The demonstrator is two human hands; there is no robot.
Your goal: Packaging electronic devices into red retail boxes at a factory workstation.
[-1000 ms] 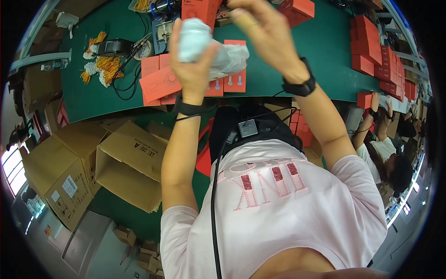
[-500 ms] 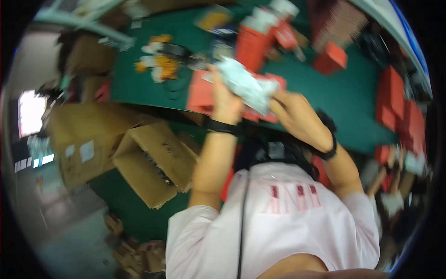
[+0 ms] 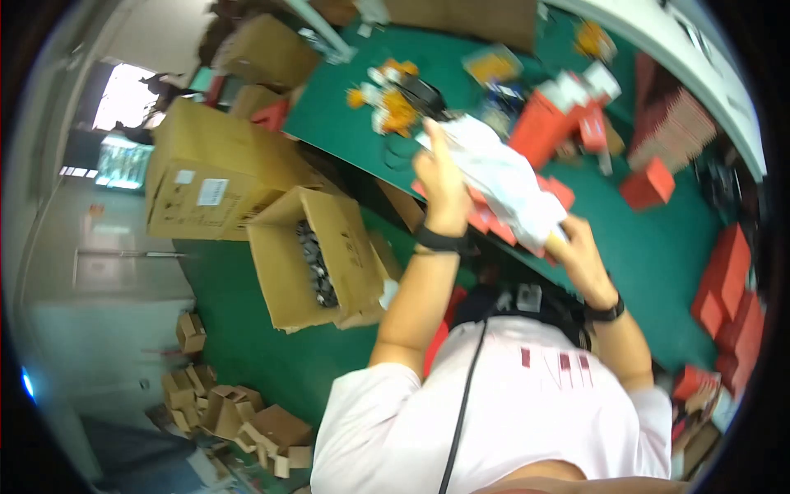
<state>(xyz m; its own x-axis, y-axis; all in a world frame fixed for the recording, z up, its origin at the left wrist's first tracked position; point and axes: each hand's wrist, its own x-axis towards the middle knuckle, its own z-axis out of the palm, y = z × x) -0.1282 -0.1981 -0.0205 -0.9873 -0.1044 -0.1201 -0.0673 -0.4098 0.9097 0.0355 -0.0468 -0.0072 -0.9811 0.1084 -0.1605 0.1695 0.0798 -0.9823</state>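
A white, soft plastic bag [image 3: 504, 174] is stretched at a slant between my two hands, above the near edge of the green table [image 3: 329, 115]. My left hand [image 3: 443, 188] grips its left side, thumb pointing away from me. At the bag's lower right end, the fingers of my right hand [image 3: 583, 259] are closed on it. What the bag contains is hidden. Beneath it, partly covered, lie red cardboard pieces [image 3: 492, 221] along the table edge. Just beyond my left hand are a black object [image 3: 423, 97] and an orange-and-white plush toy [image 3: 388, 103].
Open carton [image 3: 284, 267] with dark items stands left of me, beside a larger carton [image 3: 197, 181]. Red boxes [image 3: 543, 123] stand on the table, with more red boxes [image 3: 728, 288] at the far right. Scattered small cartons [image 3: 218, 407] lie on the floor, lower left.
My view has turned, so the table and cartons sit farther right in the picture. The bag looks longer and more stretched out between my hands, which both still hold it.
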